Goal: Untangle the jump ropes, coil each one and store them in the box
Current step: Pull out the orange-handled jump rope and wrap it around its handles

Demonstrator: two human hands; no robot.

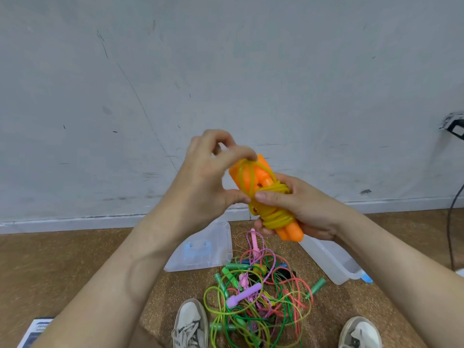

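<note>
I hold an orange-handled jump rope (261, 180) up in front of the wall, its yellow cord wound round both handles. My right hand (298, 212) grips the bundle from the right, thumb pressed on the coils. My left hand (211, 177) pinches a loop of the yellow cord at the top of the handles. Below, a tangled pile of jump ropes (261, 297) in green, pink, purple and red lies on the brown floor. A clear plastic box (331, 259) sits to the pile's right, partly hidden by my right arm.
A clear lid (203, 249) with blue clips lies on the floor left of the pile. Both my shoes, the left one (190, 325) and the right one (360, 334), stand at the bottom edge. A printed sheet (37, 330) lies bottom left. A black cable (452, 222) hangs at the right wall.
</note>
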